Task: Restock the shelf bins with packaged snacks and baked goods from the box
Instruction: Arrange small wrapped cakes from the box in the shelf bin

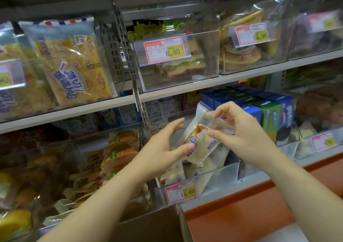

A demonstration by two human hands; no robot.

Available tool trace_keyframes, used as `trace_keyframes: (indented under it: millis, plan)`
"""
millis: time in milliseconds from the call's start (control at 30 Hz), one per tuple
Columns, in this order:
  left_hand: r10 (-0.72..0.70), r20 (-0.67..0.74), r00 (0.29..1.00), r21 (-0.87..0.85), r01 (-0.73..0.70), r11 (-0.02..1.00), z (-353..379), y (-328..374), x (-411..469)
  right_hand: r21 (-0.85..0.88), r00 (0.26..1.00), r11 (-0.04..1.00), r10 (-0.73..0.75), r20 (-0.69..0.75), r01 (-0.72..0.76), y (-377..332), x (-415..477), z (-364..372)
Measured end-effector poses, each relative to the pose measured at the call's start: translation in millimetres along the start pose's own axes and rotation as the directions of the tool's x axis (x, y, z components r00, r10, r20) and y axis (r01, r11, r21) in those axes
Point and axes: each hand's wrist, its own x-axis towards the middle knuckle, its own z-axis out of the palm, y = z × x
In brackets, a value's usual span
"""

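The right hand [241,135] pinches the white bread packet [201,142] by its clear end; the left hand [161,148] is spread, thumb against it. The bin [220,177] beneath is half hidden, the box [157,223] cropped.

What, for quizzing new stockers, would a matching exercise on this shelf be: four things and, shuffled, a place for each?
Things:
1. white bread packet
2. 8.80 price tag
3. Oreo boxes
4. cardboard box

Places:
A. bottom of the view, below the shelves
B. pinched in the right hand
C. front of an upper clear bin
D. lower shelf, behind the right hand

Pairs: 1-B, 2-C, 3-D, 4-A
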Motion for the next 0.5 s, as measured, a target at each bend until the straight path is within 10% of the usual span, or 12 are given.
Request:
trace_keyframes:
  millis: [233,500]
  plan:
    - [-0.144,-0.195,0.970,-0.391,0.058,0.919,2,-2,12,0.320,0.991,0.945,0.102,-0.088,-0.069,4,13,7]
    - [-0.310,-0.396,0.865,-0.410,0.135,0.902,4,-37,28,-0.403,0.884,0.903,0.304,0.356,-0.148,72,67,55]
